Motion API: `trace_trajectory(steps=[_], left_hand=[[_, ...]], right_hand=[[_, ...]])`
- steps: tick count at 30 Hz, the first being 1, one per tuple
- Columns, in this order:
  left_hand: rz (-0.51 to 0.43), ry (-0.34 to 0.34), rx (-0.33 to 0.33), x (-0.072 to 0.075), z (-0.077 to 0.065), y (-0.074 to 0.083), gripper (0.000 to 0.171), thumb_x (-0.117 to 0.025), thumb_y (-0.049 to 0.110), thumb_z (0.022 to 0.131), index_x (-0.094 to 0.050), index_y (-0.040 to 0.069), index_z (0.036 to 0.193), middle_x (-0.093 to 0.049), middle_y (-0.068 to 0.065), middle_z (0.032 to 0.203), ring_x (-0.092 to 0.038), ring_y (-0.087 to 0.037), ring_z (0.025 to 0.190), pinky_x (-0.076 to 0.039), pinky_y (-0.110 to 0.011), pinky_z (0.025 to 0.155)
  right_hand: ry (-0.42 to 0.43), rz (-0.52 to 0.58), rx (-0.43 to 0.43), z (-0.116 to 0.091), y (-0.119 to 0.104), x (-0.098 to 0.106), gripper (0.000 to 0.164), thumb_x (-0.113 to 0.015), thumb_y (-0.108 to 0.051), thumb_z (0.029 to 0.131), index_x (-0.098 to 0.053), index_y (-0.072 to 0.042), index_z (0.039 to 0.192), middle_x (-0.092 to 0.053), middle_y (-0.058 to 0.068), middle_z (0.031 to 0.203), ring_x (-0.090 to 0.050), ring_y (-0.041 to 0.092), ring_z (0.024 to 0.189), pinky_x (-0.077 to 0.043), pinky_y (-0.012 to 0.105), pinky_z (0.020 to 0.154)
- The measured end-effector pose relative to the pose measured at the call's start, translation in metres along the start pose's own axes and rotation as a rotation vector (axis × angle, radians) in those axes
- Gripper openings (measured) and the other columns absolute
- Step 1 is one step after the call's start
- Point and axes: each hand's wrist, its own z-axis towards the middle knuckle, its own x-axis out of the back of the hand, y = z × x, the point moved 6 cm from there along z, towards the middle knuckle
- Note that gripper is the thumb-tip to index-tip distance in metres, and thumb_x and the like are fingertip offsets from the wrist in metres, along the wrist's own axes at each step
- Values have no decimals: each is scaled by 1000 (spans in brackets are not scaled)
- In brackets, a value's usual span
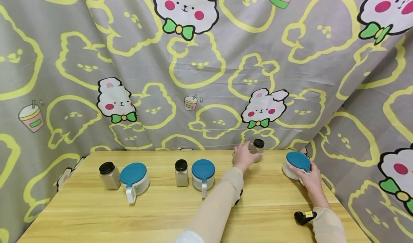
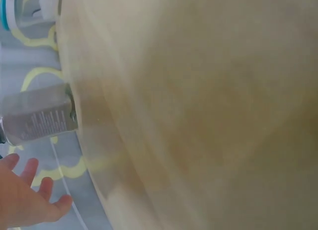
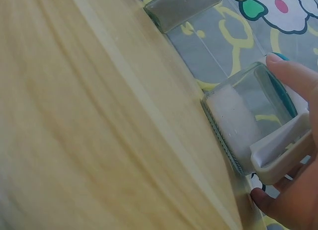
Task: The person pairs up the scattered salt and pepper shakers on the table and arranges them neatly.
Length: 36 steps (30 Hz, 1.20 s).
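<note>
My left hand (image 1: 243,157) is at the back of the table beside a shaker jar (image 1: 258,143) with a black lid. In the left wrist view, the fingers of that hand (image 2: 25,195) are spread and apart from the clear jar's side. Over at the right, my right hand (image 1: 313,182) holds a glass seasoning jar (image 1: 297,160) with a blue lid and white handle. The right wrist view shows white contents low in this jar (image 3: 233,120), the thumb at its lid and other fingers near the handle.
Two more blue-lidded jars, one at left (image 1: 134,174) and one mid-table (image 1: 203,169), each stand beside a black-lidded shaker, left (image 1: 109,176) and middle (image 1: 181,173). A small black object (image 1: 303,218) with a yellow label lies by the right sleeve. A patterned curtain (image 1: 200,74) hangs behind the table.
</note>
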Motion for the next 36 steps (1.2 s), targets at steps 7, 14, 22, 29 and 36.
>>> trace_trajectory(steps=[7,14,22,29,36], left_hand=[[23,7,-6,1,8,2,76,-76,59,74,-53,27,140,-54,-3,142,-46,-28,130,-40,-45,106],[83,3,-9,-1,14,2,74,-74,62,74,-55,28,138,-55,0,141,-47,-26,130,-39,-44,107],[85,11,-41,-2,15,-1,70,-74,60,76,-58,25,135,-53,-3,145,-46,-28,130,-39,-44,107],[81,19,-56,-5,17,1,67,-75,58,76,-60,26,132,-56,-3,142,-49,-28,126,-40,-44,105],[104,27,-68,-11,20,2,61,-74,58,77,-61,29,130,-61,2,134,-50,-27,124,-40,-44,103]], right_hand=[[5,3,4,1,0,0,102,-74,-35,85,-9,-5,157,-18,30,156,-24,45,140,-26,61,113],[9,28,3,-2,-2,-1,100,-75,-32,85,-10,-3,156,-22,28,156,-27,42,140,-25,58,114],[0,52,-9,-3,-1,-2,100,-75,-32,86,-9,-5,157,-20,25,158,-26,41,141,-24,57,115],[1,58,-6,-2,1,-1,100,-76,-33,85,-11,-8,157,-23,23,158,-27,39,141,-25,55,115],[-4,52,-1,-4,0,-1,100,-76,-33,85,-11,-9,157,-24,22,158,-28,38,141,-26,54,114]])
